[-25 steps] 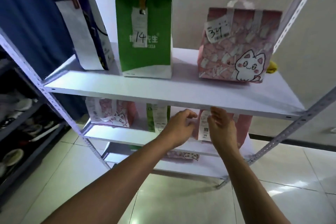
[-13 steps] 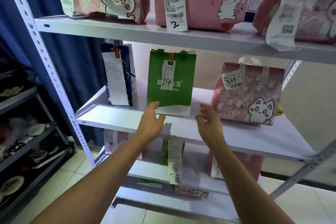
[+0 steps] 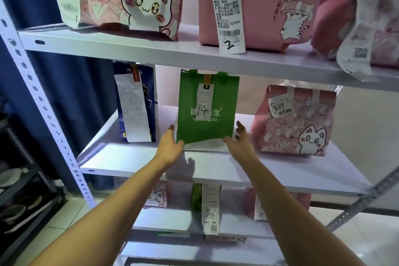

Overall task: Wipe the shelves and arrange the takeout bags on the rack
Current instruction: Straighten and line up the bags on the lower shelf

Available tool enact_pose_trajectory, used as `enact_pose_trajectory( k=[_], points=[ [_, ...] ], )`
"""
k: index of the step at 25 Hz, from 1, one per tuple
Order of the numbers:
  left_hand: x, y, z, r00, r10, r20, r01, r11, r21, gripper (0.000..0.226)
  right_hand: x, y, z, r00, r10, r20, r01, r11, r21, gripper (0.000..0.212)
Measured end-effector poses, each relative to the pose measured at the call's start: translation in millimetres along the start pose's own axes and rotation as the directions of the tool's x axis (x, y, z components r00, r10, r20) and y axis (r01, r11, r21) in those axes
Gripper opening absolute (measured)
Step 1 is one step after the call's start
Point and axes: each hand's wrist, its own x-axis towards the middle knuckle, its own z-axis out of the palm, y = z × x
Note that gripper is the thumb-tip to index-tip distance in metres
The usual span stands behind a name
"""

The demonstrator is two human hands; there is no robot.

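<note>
Item: green bag [image 3: 207, 108], marked "14", standing upright on the middle shelf [image 3: 216, 166] of the rack [image 3: 43, 101]. Long axis vertical; broad printed face turned toward the person. It sits directly ahead of both hands and between them, set back from the shelf's front edge.

Left hand [image 3: 170, 146]: at the bag's lower left corner, fingers straight and reaching up along the left edge, thumb against the lower front. Appears to touch the bag; not curled round it.

Right hand [image 3: 238, 143]: at the lower right corner, fingers spread and loosely bent beside the right edge. Whether it touches the bag cannot be told.

Hands stand apart, the bag's width between them. Neither arm is clearly nearer; the left seems the closer in contact.

To the left of the left hand: blue bag [image 3: 138, 103] with a long receipt, upright, apart from the green one. To the right of the right hand: pink cat bag [image 3: 295, 121], marked "34", just beside the right fingers.

Above the hands: upper shelf [image 3: 151, 49] holding further pink bags. Below the forearms: lower shelves with more bags.

Judgement: a two-handed squeeze at the base looks to be in hand, to shift or straighten the green bag. No cloth is visible.
</note>
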Motion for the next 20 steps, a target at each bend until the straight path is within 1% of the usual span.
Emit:
enact_pose_trajectory(
  k=[3,7,8,10,11,17,20],
  points=[
    [8.5,-5.5,0.2,0.998,0.033,0.061,-0.032,0.999,-0.016,0.063,3.3,1.3,10.3,1.000,0.001,-0.007,-0.001,1.000,0.012,0.066],
    [18.6,-8.6,3.6,0.995,0.052,0.084,-0.050,0.998,-0.030,0.061,7.5,5.6,9.4,0.998,0.044,-0.054,-0.036,0.990,0.135,0.067],
    [20.9,-8.8,4.9,0.994,0.050,0.094,-0.048,0.998,-0.028,0.062,10.1,7.4,7.7,0.996,0.067,-0.064,-0.055,0.985,0.166,0.063],
    [23.3,-8.7,7.9,0.993,0.043,0.107,-0.040,0.999,-0.029,0.062,14.4,12.3,5.0,0.993,0.098,-0.066,-0.084,0.977,0.194,0.041],
    [23.6,-8.1,9.4,0.993,0.041,0.111,-0.038,0.999,-0.031,0.062,16.0,14.2,4.2,0.993,0.101,-0.060,-0.087,0.977,0.196,0.037],
    [16.7,-3.2,9.8,0.987,0.056,0.148,-0.052,0.998,-0.032,0.064,18.3,23.5,4.3,0.995,0.085,-0.058,-0.068,0.965,0.252,0.036],
    [11.4,0.0,8.4,0.985,0.070,0.156,-0.064,0.997,-0.039,0.064,14.5,26.0,5.7,0.996,0.066,-0.054,-0.050,0.965,0.257,0.040]
  ],
)
